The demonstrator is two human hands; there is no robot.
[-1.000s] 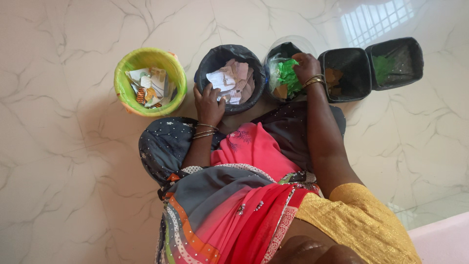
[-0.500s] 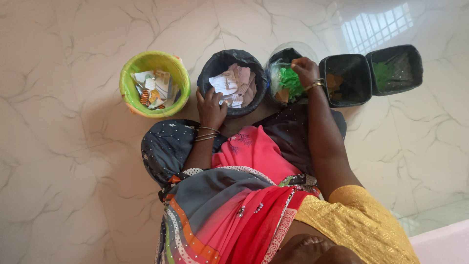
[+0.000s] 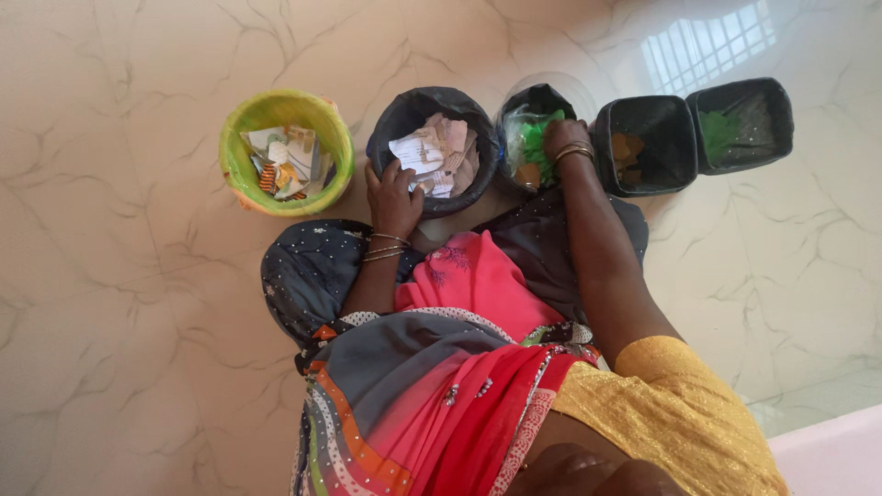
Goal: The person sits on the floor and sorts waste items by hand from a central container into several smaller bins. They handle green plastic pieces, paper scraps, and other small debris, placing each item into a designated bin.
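Note:
My left hand [image 3: 393,197] lies on the near rim of a round bin lined with a black bag [image 3: 404,124], fingers curled over the edge and touching the crumpled white and pink paper [image 3: 434,152] inside. My right hand [image 3: 565,138] reaches into a clear round container [image 3: 514,115] lined in black that holds green scraps [image 3: 535,138] and an orange piece. Its fingertips are hidden among the scraps. Both wrists wear bangles.
A green bucket [image 3: 241,138] with mixed paper and wrappers stands at the left. Two square black bins sit at the right, one [image 3: 643,179] with brown pieces, the other [image 3: 779,110] with green bits. All stand on a white marble floor [image 3: 119,303]. My lap, in colourful cloth [image 3: 459,367], fills the foreground.
Both hands stay at the same bins. The whole view has shifted slightly, and my left hand sits a little further over the black bin's rim.

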